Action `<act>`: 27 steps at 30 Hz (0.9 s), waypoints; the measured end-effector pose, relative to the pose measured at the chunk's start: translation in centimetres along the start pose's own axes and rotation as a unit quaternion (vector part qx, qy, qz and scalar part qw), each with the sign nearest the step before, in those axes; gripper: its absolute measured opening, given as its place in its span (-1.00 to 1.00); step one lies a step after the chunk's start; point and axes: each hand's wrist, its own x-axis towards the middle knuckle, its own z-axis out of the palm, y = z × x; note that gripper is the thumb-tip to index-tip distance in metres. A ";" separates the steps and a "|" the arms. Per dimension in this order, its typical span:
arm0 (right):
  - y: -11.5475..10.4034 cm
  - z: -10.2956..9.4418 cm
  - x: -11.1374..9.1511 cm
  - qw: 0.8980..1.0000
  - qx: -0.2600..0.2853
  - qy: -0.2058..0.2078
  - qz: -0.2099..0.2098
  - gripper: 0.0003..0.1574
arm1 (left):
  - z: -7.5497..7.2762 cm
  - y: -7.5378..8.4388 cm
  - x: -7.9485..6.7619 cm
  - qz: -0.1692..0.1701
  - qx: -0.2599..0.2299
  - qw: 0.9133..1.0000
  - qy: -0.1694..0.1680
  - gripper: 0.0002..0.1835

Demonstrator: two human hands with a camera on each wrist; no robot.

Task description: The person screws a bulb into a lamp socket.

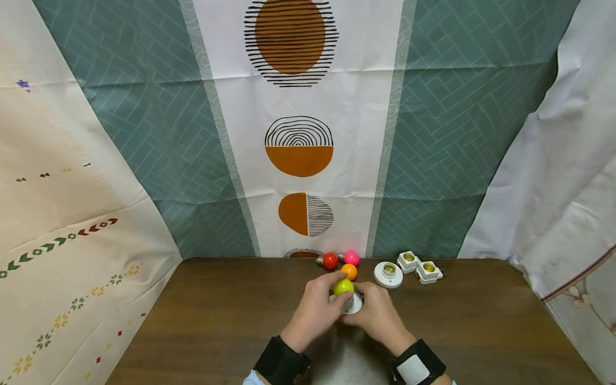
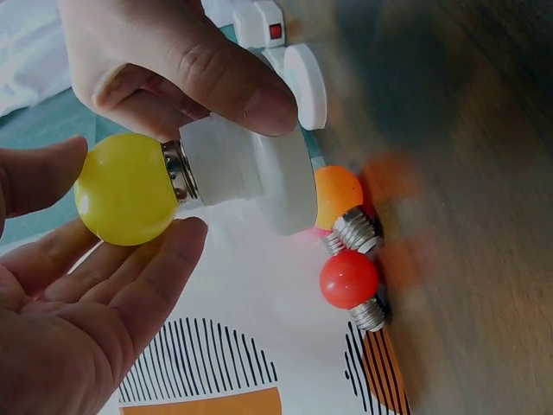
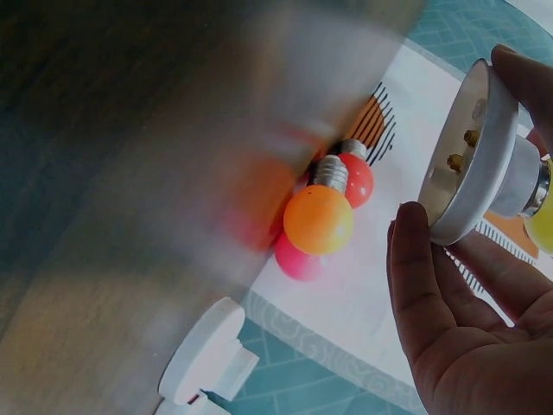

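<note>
My left hand (image 1: 315, 305) pinches a yellow light bulb (image 2: 125, 190) between thumb and fingers. With the thumb and fingers of my right hand (image 1: 380, 315), I grip a white round bulb socket (image 2: 285, 181) by its base. The bulb's metal screw base sits at the socket's mouth, part of its thread still showing in the left wrist view. Bulb and socket are in line, held above the table, and the socket's underside with two brass screws (image 3: 455, 162) faces the right wrist camera.
Beyond my hands lie a red bulb (image 1: 330, 261), a pink bulb (image 1: 351, 258) and an orange bulb (image 1: 349, 271), close together. To their right are another round white socket (image 1: 388, 275) and two square sockets (image 1: 408, 262). A patterned cloth (image 1: 308, 96) hangs behind the brown table (image 1: 216, 321).
</note>
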 end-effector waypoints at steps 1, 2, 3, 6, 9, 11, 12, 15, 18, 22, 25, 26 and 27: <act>0.0 0.0 0.0 1.000 -0.002 0.001 0.000 -0.07 | 0.1 -0.1 0.0 0.000 -0.002 1.000 -0.001 -0.56; 0.0 0.0 -0.1 1.000 -0.003 0.004 0.000 -0.07 | 0.1 -0.1 0.0 0.001 -0.005 1.000 -0.001 -0.56; 0.0 0.0 -0.1 1.000 -0.002 0.007 0.000 -0.07 | 0.2 -0.1 0.0 0.002 -0.007 1.000 0.000 -0.55; 0.0 -0.1 -0.1 1.000 0.000 0.016 -0.005 -0.09 | 0.3 -0.1 0.1 0.003 -0.007 1.000 0.016 -0.52; 0.1 -0.2 0.0 1.000 0.002 0.020 -0.009 -0.12 | 0.4 0.0 0.0 -0.003 -0.005 0.999 0.040 -0.51; 0.1 -0.2 0.1 1.000 0.000 0.021 -0.010 -0.12 | 0.5 0.0 0.0 -0.009 0.003 0.998 0.054 -0.50; 0.1 -0.2 0.1 1.000 0.000 0.019 -0.011 -0.12 | 0.5 0.0 -0.1 -0.013 0.006 0.998 0.059 -0.50; 0.0 -0.2 0.3 1.000 -0.003 0.016 -0.015 -0.11 | 0.5 -0.1 0.0 -0.017 0.015 0.998 0.067 -0.51; 0.0 -0.2 0.3 1.000 -0.005 0.012 -0.017 -0.12 | 0.5 -0.2 0.0 -0.019 0.012 0.998 0.064 -0.52; 0.1 -0.2 0.3 1.000 -0.011 0.011 -0.018 -0.14 | 0.5 -0.3 0.0 -0.003 0.000 0.999 0.046 -0.53; 0.3 -0.3 0.2 1.000 -0.011 0.006 -0.018 -0.14 | 0.4 -0.3 0.1 0.013 -0.011 1.000 0.026 -0.55; 0.3 -0.3 0.1 1.000 -0.009 0.003 -0.017 -0.14 | 0.3 -0.3 0.1 0.015 -0.014 1.000 0.017 -0.55; 0.4 -0.3 0.1 1.000 -0.008 -0.001 -0.016 -0.13 | 0.3 -0.3 0.1 0.015 -0.015 1.000 0.009 -0.55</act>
